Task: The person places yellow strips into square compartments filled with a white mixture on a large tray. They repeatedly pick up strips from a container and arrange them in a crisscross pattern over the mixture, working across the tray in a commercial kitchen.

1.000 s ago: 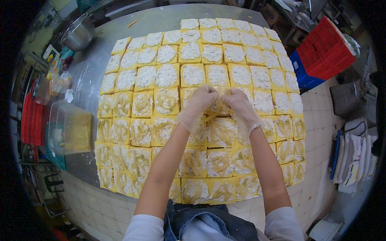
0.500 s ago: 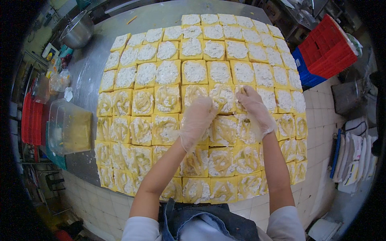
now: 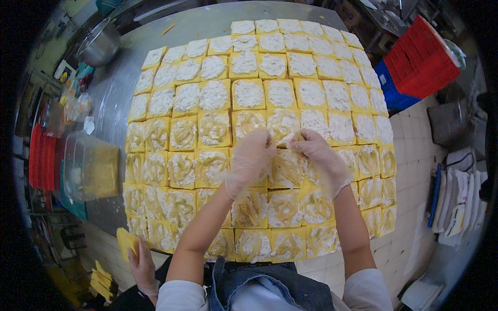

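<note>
Rows of square yellow bread slices cover the table, all with a lumpy white spread. On the nearer rows, pale yellowish strips lie over the spread. My left hand, in a clear plastic glove, is closed above a slice in the middle; what its fingers hold, if anything, is hidden. Close beside it, my right hand, gloved too, has its fingertips pinched over the near edge of a strip-topped slice. A small yellowish bit seems to show at those fingertips, too small to name.
At lower left, another person's gloved hand holds yellow slices. A clear plastic tub with yellow contents and red crates stand left. A steel bowl is farther back. Stacked red and blue crates stand right.
My right hand has moved left and a little nearer to me, toward my left hand, which has shifted slightly. Another person's hand with yellow slices has come into view at lower left.
</note>
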The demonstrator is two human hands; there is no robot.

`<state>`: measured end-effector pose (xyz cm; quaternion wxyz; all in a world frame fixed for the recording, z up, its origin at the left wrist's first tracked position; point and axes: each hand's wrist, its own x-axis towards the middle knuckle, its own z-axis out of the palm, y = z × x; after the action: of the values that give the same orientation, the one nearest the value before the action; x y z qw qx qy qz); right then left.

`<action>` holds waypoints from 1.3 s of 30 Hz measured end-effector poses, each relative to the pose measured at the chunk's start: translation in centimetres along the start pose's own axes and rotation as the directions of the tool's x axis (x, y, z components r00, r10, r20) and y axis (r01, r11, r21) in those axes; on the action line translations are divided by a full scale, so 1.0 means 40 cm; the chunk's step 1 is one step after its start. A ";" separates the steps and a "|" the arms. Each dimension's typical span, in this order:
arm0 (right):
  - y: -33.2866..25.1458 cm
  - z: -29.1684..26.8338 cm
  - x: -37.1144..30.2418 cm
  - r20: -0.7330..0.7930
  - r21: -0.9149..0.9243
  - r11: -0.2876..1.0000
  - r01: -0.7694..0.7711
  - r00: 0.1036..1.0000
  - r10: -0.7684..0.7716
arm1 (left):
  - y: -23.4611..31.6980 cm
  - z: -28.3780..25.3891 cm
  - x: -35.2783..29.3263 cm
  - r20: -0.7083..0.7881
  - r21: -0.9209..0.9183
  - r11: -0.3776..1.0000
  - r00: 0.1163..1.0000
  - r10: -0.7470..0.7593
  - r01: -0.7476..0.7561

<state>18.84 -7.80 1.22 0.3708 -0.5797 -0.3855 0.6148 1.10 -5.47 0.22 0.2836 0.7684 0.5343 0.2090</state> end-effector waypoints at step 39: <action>0.023 -0.087 0.057 -0.209 -0.114 0.988 0.108 0.969 -0.130 | -0.069 0.108 0.172 -0.082 -0.192 0.969 0.986 0.142 -0.156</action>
<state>22.17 -5.97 -0.67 0.4164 -0.6370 -0.4079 0.5045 4.19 0.81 -4.70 0.3235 0.7669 0.4611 0.3077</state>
